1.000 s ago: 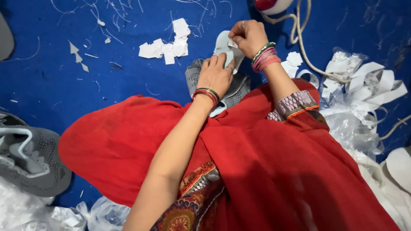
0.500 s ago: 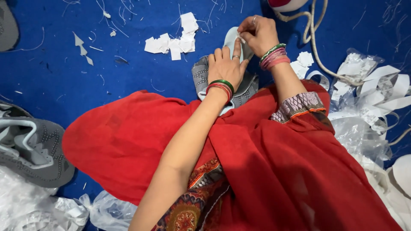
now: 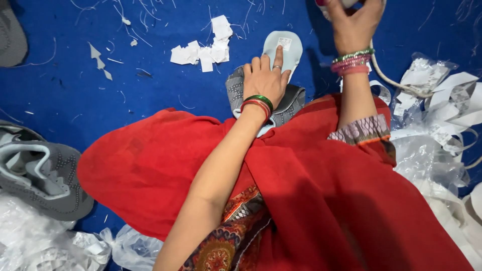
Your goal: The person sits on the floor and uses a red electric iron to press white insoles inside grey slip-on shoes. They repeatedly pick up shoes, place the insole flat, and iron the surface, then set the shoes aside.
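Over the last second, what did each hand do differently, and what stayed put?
The right hand left the pale insole and rose to the top edge, closing on a white and red object, mostly out of frame. The left hand stayed pressing the grey shoe, forefinger on the insole. The paper scraps lie unmoved.

Matt knit shoe (image 3: pixel 288 103), smooth insole (image 3: pixel 285 47)

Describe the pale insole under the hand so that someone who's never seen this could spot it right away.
Start at the blue floor, just above the red cloth over the person's lap. There the left hand presses on a grey shoe upper, and the insole sticks out beyond its fingertips. It is the only smooth, pale blue, rounded piece, unlike the ragged white paper scraps beside it.
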